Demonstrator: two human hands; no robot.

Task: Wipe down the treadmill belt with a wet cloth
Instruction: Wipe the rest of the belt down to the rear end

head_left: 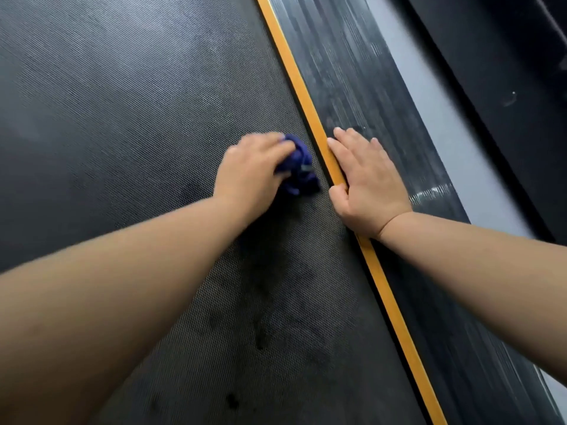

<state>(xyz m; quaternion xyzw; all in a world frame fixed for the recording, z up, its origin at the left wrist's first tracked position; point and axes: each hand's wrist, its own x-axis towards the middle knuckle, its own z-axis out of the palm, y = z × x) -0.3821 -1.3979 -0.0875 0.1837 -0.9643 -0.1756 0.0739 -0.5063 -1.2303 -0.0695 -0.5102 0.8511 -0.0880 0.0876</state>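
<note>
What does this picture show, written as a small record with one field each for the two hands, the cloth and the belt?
left hand: holds the bunched blue cloth against the belt; the hand is blurred
right hand: lies flat, fingers straight, on the side rail, thumb at the orange strip
blue cloth: on the belt, close beside the orange strip
belt: dark and textured, with darker patches nearer the person
</note>
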